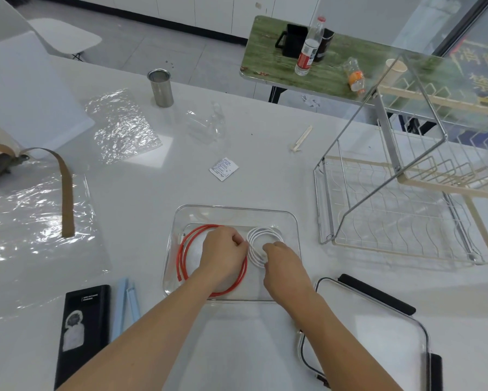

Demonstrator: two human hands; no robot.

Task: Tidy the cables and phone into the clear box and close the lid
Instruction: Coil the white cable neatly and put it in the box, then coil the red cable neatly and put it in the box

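The clear box [292,221] stands open on the white table in front of me. A coiled red cable [184,249] lies in its left half, partly under my left arm. A coiled white cable [265,235] lies in its right half. My left hand [223,249] pinches the white coil's left side. My right hand [282,256] grips the coil's near side with curled fingers. The clear lid [378,337] with black clips lies flat to the right of my right arm. A black phone [82,331] lies face up at the near left.
A wire dish rack [400,210] stands to the right of the box. Pale blue sticks [124,309] lie beside the phone. Plastic sheets [37,221], a brown strap [65,190], a metal cup [160,87], a small white sachet [223,168] and chopsticks [302,138] lie further back.
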